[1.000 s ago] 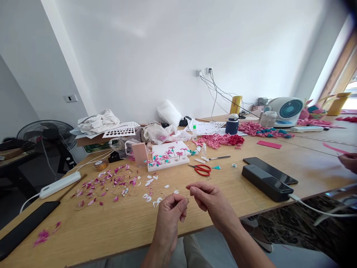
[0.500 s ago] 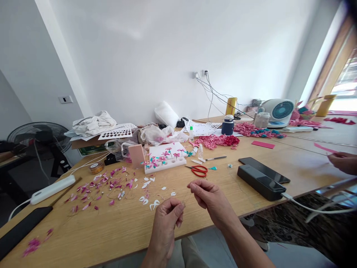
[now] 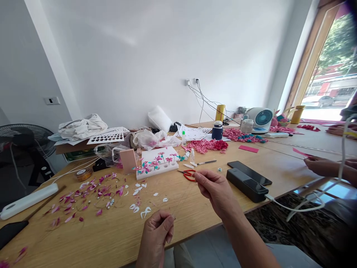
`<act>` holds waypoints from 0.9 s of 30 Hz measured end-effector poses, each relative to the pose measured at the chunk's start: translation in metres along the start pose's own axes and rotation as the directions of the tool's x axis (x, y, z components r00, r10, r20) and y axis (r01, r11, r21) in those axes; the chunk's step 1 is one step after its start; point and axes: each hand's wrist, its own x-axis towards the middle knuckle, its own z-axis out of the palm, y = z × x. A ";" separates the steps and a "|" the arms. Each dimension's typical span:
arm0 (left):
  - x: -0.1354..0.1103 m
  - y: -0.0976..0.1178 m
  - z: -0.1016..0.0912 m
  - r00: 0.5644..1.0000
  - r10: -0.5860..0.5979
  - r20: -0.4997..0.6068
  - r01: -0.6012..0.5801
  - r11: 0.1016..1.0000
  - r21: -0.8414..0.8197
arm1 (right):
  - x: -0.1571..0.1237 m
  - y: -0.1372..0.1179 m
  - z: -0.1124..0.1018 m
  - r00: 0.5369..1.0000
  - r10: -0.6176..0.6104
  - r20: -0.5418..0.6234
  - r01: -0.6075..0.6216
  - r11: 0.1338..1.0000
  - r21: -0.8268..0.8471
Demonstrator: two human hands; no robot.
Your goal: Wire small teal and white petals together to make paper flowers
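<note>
My left hand (image 3: 158,232) is over the front edge of the table, thumb and forefinger pinched together. Higher and to the right, my right hand (image 3: 215,191) pinches too, its fingertips in front of the red-handled scissors (image 3: 188,175). Whatever the two pinches hold is too fine to make out. White petal shapes (image 3: 145,212) lie just beyond my left hand. Further left, many pink petals on thin stems (image 3: 103,191) are scattered on the wood. A white foam block (image 3: 156,172) behind them holds pink and teal flowers (image 3: 154,163).
A black power bank (image 3: 247,185) with a white cable and a dark phone (image 3: 249,172) lie right of my right hand. A co-worker's hand (image 3: 315,163) holds a pink strip at far right. A glue bottle (image 3: 192,155), blue flask (image 3: 217,131) and white fan (image 3: 259,120) stand behind.
My view has turned to the right, so the table things sit further left. My hands have moved apart, both still pinched.
</note>
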 end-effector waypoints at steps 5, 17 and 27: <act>0.000 -0.003 -0.001 1.000 0.011 0.010 -0.012 1.000 0.008 | 0.001 -0.002 -0.001 1.000 -0.016 -0.027 0.016 1.000 0.015; -0.003 0.004 -0.009 0.993 0.100 0.069 -0.111 0.976 0.189 | 0.000 0.012 -0.008 0.997 -0.067 -0.049 0.066 0.998 -0.023; 0.004 0.010 -0.018 0.990 0.114 0.080 -0.138 0.879 0.456 | -0.006 0.023 -0.009 0.995 -0.048 -0.091 0.049 0.999 0.016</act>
